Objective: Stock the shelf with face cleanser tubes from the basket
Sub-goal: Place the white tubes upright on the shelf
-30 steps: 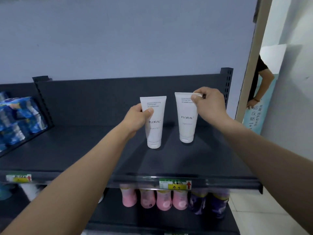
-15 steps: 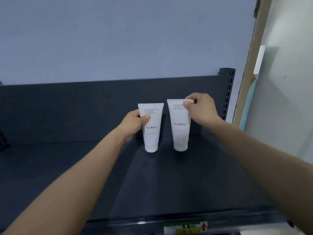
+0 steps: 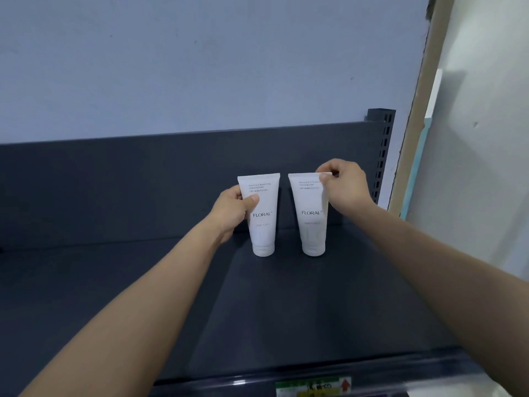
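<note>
Two white "FLORAL" face cleanser tubes stand cap-down at the back of the dark shelf, close to its rear panel. My left hand grips the left tube at mid-height from its left side, thumb across the front. My right hand pinches the flat top right corner of the right tube. A narrow gap separates the two tubes. The basket is out of view.
The shelf's perforated upright rises just right of my right hand. A pale wall stands behind, and a beige door frame to the right. A green and yellow price label sits on the shelf's front edge.
Both tubes have gone further back on the shelf and now stand near the rear panel. The view has tilted upward, so the lower shelf with bottles has dropped out of sight.
</note>
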A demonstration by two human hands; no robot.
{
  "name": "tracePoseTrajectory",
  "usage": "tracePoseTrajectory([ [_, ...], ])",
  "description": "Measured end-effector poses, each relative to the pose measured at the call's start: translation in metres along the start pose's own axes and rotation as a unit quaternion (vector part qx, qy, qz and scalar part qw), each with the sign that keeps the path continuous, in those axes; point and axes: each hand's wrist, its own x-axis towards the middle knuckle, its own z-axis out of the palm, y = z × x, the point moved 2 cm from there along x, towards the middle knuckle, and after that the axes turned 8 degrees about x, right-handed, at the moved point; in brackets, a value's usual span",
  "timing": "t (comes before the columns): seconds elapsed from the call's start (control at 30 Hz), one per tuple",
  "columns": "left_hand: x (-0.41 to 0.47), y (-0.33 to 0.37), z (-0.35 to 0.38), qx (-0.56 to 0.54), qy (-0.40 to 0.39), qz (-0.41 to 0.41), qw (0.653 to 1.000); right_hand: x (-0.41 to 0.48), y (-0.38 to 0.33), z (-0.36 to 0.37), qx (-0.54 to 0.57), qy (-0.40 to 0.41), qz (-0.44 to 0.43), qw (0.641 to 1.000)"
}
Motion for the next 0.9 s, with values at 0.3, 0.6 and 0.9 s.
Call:
tracePoseTrajectory([
  [0.3, -0.035, 0.005, -0.005, 0.069, 0.126, -0.035, 0.989, -0.039, -0.017, -0.013, -0.001, 0.043, -0.085, 0.995],
  [0.6, -0.175, 0.032, -0.009, 0.164, 0.194, 0.052, 0.966, -0.158, -0.055, -0.005, 0.065, -0.167, -0.183, 0.967],
  [0.9, -0.346, -0.070, -0.035, 0.242, 0.077, -0.166, 0.953, -0.313, -0.039, 0.053, 0.020, -0.515, -0.183, 0.837],
])
